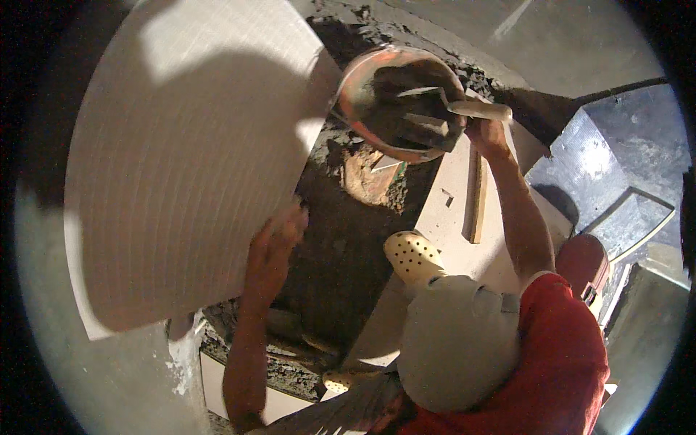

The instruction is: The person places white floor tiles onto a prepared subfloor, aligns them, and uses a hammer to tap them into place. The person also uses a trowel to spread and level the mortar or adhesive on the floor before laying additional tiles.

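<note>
My left hand (279, 243) grips the edge of a large beige tile (188, 167), which stands tilted up at the left with its finely ribbed face toward me. At the far middle, a round orange-rimmed tub (355, 119) holds dark wet mortar. A trowel (480, 110) with a pale wooden handle reaches into the tub. Against the underside of that handle, at the tub's right rim, is my right hand (489, 136), its fingers partly hidden and seemingly closed on it. Dark mortar bed (333, 246) lies between the tile and my feet.
Laid pale tiles (446, 174) carry a narrow wooden strip (476, 203). My cream clog (412, 254) stands at their edge. An orange-brown patch (366, 174) with rubble lies below the tub. Farther right are a dark red case-like object (583, 268) and shiny grey sheeting (616, 145).
</note>
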`<state>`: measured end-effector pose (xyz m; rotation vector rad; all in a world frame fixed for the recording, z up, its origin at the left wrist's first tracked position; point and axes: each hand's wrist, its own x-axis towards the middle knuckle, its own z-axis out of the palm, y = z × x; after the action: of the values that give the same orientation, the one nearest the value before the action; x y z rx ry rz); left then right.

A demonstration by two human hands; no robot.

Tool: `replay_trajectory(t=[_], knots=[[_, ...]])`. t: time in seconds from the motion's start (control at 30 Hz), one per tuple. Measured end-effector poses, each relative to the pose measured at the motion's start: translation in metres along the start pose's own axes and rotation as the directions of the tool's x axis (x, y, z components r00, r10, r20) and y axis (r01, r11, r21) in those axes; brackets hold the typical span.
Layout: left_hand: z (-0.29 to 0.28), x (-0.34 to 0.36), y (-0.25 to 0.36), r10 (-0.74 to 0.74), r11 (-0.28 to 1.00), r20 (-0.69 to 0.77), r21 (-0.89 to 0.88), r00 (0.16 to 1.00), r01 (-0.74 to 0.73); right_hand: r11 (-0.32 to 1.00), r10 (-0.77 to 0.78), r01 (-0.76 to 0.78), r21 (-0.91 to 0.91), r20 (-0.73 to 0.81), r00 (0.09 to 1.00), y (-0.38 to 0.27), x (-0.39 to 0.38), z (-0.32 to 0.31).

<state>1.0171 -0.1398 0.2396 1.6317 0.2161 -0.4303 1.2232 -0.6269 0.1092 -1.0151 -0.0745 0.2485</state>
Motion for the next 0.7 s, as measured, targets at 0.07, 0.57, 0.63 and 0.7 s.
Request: replay_trajectory(t=[0.07,0.57,0.63,0.7], knots=[[0.036,0.088,0.0,0.037,0.999,-0.06,0.037,0.997,-0.035,0.72,-0.152,0.119,-0.684,0.013,0.988,-0.002,0.008,-0.006],[0.132,0.125,0.071,0.171,0.984,-0.205,0.091,0.964,-0.156,0.985,-0.15,0.131,-0.111,-0.176,0.973,-0.076,-0.051,-0.014],[0.157,0.113,0.072,0.119,0.936,-0.106,-0.319,0.987,-0.147,0.991,-0.083,0.106,0.075,-0.268,0.96,-0.106,-0.076,-0.021],[0.186,0.103,0.068,0.163,0.734,0.036,-0.672,0.986,-0.096,0.99,-0.07,0.118,0.083,-0.439,0.896,-0.129,-0.101,-0.025]])
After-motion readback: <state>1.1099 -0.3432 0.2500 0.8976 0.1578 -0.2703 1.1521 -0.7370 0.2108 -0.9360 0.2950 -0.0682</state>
